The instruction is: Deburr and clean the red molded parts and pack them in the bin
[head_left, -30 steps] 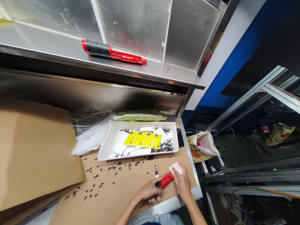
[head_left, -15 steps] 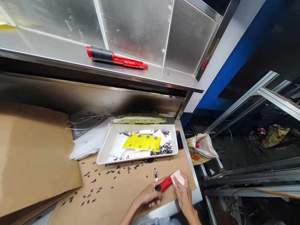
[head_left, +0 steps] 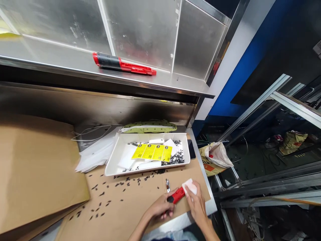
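My left hand (head_left: 163,206) is closed around the black end of a red-and-black plastic tool housing (head_left: 178,194), low on the cardboard-covered bench. In my right hand (head_left: 197,204) is a small white pad (head_left: 190,186), pinched by the fingers and pressed against the far right end of the red part. Just beyond my left hand lies a small shiny metal piece (head_left: 168,184), apart from both hands. A white tray (head_left: 109,169) stands behind, holding yellow label sheets (head_left: 152,152), white pads and many small black pieces.
Small black pieces (head_left: 101,193) are scattered over the cardboard. A large cardboard box (head_left: 37,174) and white sheets (head_left: 96,155) are at the left. Another red-and-black housing (head_left: 124,64) rests on the metal shelf. A paper sack (head_left: 218,157) stands beyond the bench's right edge.
The view has shifted slightly. Both hands keep their holds, and the white pad stays against the end of the red housing, turned a little.
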The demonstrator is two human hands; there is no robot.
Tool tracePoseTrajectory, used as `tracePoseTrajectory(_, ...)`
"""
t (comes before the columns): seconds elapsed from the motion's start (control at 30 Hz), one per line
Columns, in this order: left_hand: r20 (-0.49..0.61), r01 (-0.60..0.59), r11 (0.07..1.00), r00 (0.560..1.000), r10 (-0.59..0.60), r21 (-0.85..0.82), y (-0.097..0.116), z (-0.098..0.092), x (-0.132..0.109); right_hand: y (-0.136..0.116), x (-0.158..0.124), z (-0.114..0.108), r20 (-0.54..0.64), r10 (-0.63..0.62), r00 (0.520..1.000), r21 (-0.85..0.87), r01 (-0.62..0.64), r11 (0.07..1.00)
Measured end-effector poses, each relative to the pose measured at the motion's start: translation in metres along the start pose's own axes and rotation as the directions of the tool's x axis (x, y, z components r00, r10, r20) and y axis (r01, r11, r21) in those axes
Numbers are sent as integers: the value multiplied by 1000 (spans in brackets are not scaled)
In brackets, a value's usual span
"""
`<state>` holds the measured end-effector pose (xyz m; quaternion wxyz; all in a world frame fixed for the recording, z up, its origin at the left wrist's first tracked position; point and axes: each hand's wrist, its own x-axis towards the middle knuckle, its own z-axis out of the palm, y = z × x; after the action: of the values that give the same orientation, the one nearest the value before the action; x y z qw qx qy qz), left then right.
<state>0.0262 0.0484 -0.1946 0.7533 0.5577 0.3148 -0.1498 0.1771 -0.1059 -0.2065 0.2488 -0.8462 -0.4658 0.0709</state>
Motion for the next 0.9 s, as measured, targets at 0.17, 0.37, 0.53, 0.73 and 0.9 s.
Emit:
tracePoseTrajectory(0.17, -4, -6, 1000, 1000, 6, 3, 1, 1, 1, -14, -2, -13, 51, 39, 998, -26, -38, 999)
tracePoseTrajectory(0.37, 4, -22, 1000, 1000, 22, 5, -1, 2, 3, -39, 3, -30, 187, 30, 982, -53, -20, 998)
tracePoseTrajectory(0.53, -1, -20, 1000, 1000, 20, 4, -4, 3, 4, -47, 8, -41, 272, 53, 961, -89, -30, 996)
tracePoseTrajectory(0.73, -7, -10, 1000, 1000, 10, 9, -2, 3, 2, -52, 14, -49, 329, 96, 939, -126, -57, 990)
tracePoseTrajectory(0.9, -3, -19, 1000, 1000, 19, -5, -2, 2, 3, -54, 18, -56, 379, 95, 921, -124, -51, 991)
